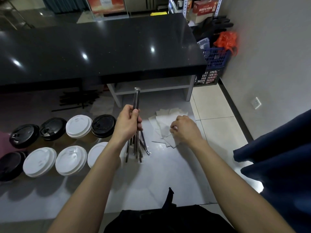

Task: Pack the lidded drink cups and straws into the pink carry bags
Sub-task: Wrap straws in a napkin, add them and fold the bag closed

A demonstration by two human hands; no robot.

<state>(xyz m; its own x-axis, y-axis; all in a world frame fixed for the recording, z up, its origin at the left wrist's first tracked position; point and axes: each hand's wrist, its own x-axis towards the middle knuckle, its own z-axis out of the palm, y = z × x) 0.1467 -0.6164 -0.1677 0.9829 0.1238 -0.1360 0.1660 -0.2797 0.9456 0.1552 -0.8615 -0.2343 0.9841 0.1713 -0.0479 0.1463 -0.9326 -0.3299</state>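
Note:
My left hand [128, 126] grips a wrapped black straw [136, 98] upright above a loose pile of wrapped straws [137, 148] on the pale floor. My right hand [184, 130] pinches a flat white paper napkin [165, 130] from a spread of napkins to the right of the straws. Several lidded drink cups stand in two rows at the left, some with black lids [103, 126], some with white lids [79, 126]. A bit of pink bag [4, 140] shows at the far left edge.
A black counter [101, 51] overhangs a grey shelf [151, 88] ahead. More black straws [77, 100] lie under the counter. A blue crate [213, 64] with an orange bag stands at the right wall. Dark blue fabric [277, 157] fills the right side.

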